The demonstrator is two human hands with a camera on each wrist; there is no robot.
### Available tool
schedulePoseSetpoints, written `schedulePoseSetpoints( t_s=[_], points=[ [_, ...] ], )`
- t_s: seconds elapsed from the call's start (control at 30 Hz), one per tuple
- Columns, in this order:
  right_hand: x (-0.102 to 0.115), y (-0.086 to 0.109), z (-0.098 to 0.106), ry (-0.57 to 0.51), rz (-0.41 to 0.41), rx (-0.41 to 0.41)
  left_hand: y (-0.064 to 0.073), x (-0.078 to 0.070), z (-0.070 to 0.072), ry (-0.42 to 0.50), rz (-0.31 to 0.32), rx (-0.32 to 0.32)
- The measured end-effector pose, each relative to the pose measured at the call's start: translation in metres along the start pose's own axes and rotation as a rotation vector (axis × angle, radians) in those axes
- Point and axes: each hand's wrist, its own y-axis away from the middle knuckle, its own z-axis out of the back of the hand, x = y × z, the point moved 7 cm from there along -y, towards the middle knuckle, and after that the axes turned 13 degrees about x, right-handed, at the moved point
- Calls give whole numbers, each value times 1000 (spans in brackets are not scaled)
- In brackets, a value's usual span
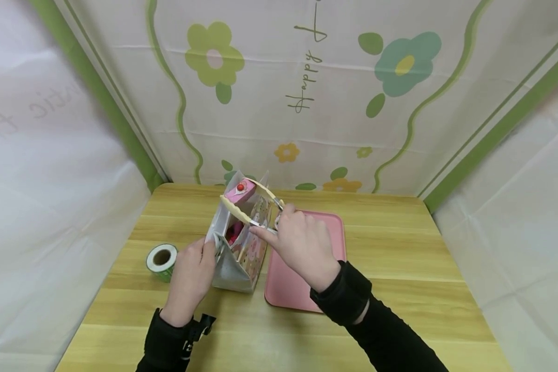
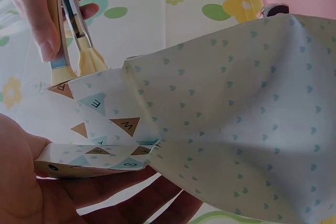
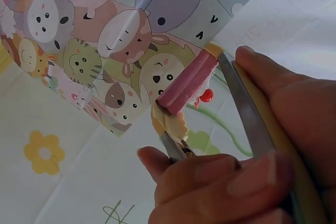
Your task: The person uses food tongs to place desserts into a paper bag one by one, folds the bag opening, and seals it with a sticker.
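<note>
My right hand grips a pair of tongs with cream tips and metal arms. Between the tips is a pink toy cake slice topped with white and a red cherry; the right wrist view shows the slice from its pink side. It is over the mouth of a paper gift bag printed with cartoon animals. The left hand pinches the bag's rim on the near left side, thumb inside and fingers outside in the left wrist view. Something dark pink lies inside the bag.
Right of the bag lies a pink tray, partly under the right hand. A small dark and white item shows by the tray in the left wrist view. Left of the bag stands a green and white roll. Flower-printed cloth walls the wooden table.
</note>
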Motion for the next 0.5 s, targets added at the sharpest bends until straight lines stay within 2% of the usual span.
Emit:
schedulePoseSetpoints(
  t_s=[0.23,0.5],
  points=[
    [0,-1,3,4,3,18,0,1,0,1,-3,-2],
    [-1,-2,3,-8,-3,76,0,1,0,1,3,-3]
  ],
)
